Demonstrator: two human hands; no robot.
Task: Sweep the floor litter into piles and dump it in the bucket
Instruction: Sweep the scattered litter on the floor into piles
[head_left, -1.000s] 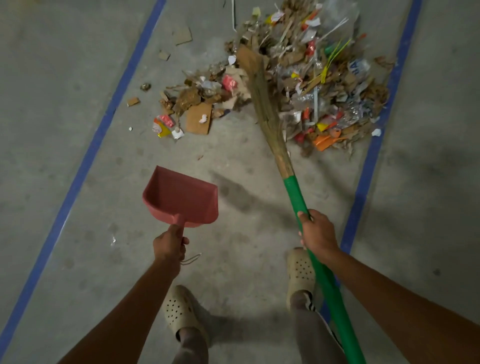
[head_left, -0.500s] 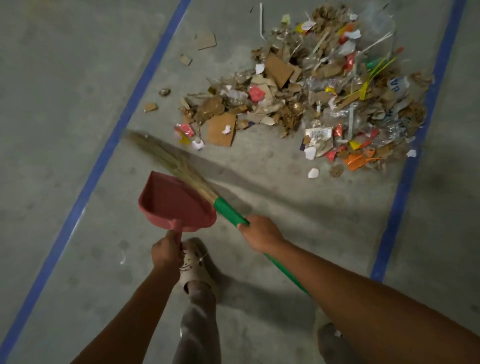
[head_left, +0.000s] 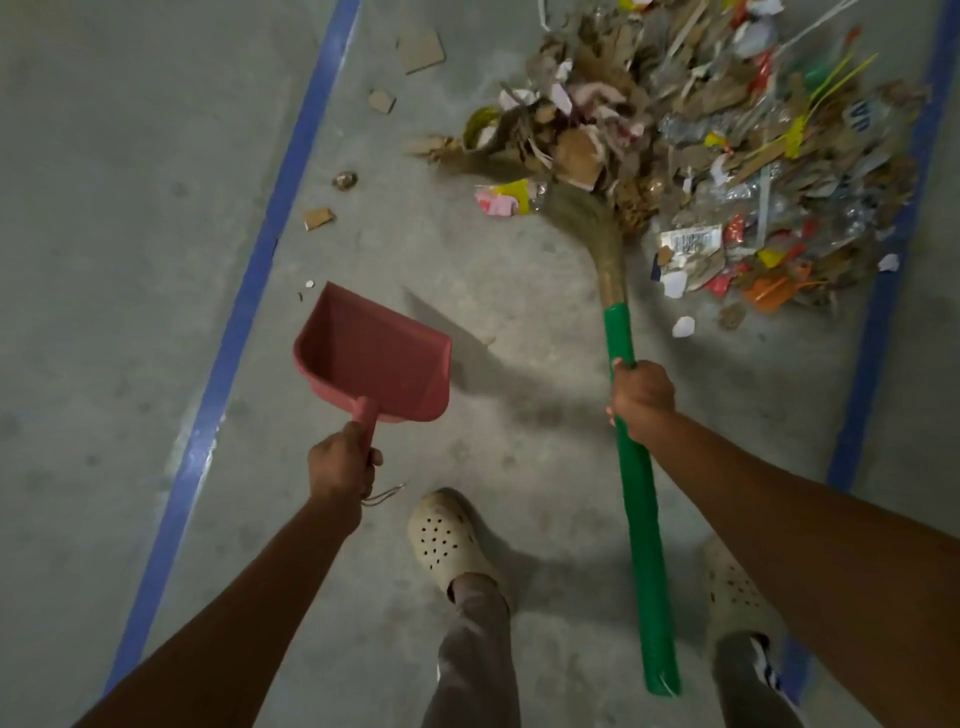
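A big litter pile (head_left: 727, 156) of cardboard scraps, plastic film and coloured wrappers lies on the concrete floor at the upper right. My right hand (head_left: 641, 392) grips the green handle of a straw broom (head_left: 631, 499); its blurred bristles (head_left: 550, 171) press into the pile's left edge. My left hand (head_left: 340, 465) holds the handle of a red dustpan (head_left: 374, 358), which is empty and held above the floor left of the broom. No bucket is in view.
Loose cardboard bits (head_left: 421, 49) and small scraps (head_left: 318, 218) lie left of the pile. Blue floor tape runs along the left (head_left: 249, 291) and right (head_left: 883, 291). My feet in beige clogs (head_left: 447, 540) stand near the bottom centre.
The broom swung from the far left, over the dustpan, back right into the pile's left edge. Scattered pieces were pushed into the pile. The view has come closer to the pile.
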